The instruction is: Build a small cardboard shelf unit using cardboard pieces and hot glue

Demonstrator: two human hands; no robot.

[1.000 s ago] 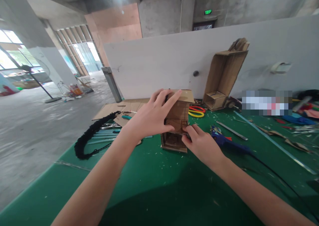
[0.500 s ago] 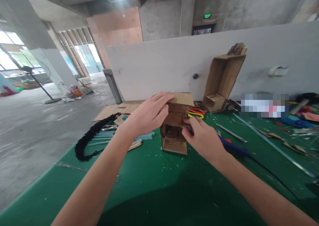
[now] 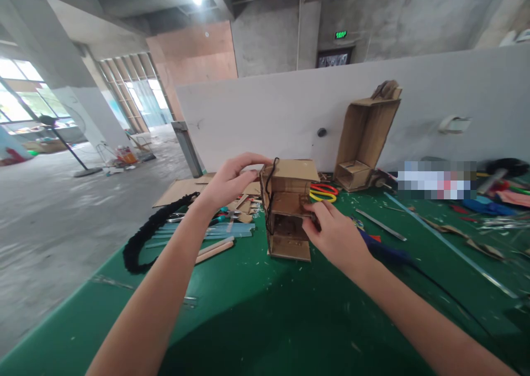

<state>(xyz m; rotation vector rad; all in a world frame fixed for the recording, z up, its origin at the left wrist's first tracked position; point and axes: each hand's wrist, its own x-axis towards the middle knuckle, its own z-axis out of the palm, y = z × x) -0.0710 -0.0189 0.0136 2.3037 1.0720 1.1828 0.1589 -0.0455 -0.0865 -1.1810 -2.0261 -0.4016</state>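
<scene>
A small cardboard box with shelves (image 3: 292,202) stands upright on the green table, its open front facing me. A black cord (image 3: 270,191) hangs down its left side from the top edge. My left hand (image 3: 238,180) is at the upper left corner of the box, fingers bent and apart, the fingertips partly behind the corner. With thumb and fingers closed, my right hand (image 3: 331,227) pinches the right side of the box at the middle shelf; anything smaller between those fingertips is hidden.
A taller cardboard piece (image 3: 364,138) leans on the white partition. Left lie a black fuzzy strip (image 3: 141,241), blue strips (image 3: 202,231) and wooden sticks (image 3: 215,250). Right are a metal strip (image 3: 381,224), red and yellow loops (image 3: 323,192) and a dark cable (image 3: 451,298).
My left hand has moved left off the top of the box to its upper left corner, uncovering the top and the black cord. My right hand stays at the right side.
</scene>
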